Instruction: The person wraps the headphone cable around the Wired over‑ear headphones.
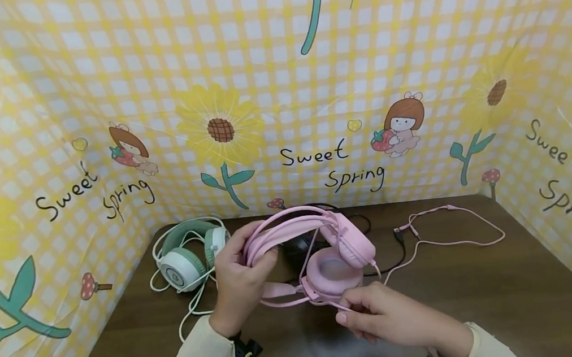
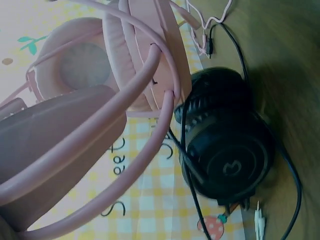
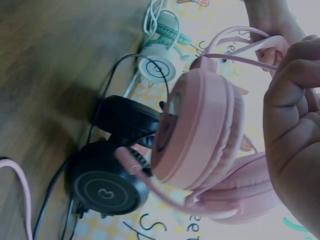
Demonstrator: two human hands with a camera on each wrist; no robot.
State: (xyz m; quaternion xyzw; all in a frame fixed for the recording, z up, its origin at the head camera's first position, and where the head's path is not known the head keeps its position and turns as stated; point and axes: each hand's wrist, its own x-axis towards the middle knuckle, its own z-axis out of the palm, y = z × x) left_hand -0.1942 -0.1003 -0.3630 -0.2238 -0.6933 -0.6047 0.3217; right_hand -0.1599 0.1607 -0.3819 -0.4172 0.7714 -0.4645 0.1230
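A pink headset is held above the table, its two padded ear cups facing each other at its right end. My left hand grips the headband at the other end, fingers and thumb wrapped around the band. Just below the lower ear cup, my right hand pinches a thin pink cable between thumb and curled fingers. The right wrist view shows a pink microphone boom reaching out from the headset. Beneath it lies a black headset, mostly hidden by the pink one in the head view.
Left on the brown table lies a green and white headset with its pale cord coiled around it. A pink cable loop stretches across the right side, near a black cable end. Patterned yellow cloth encloses the back and sides.
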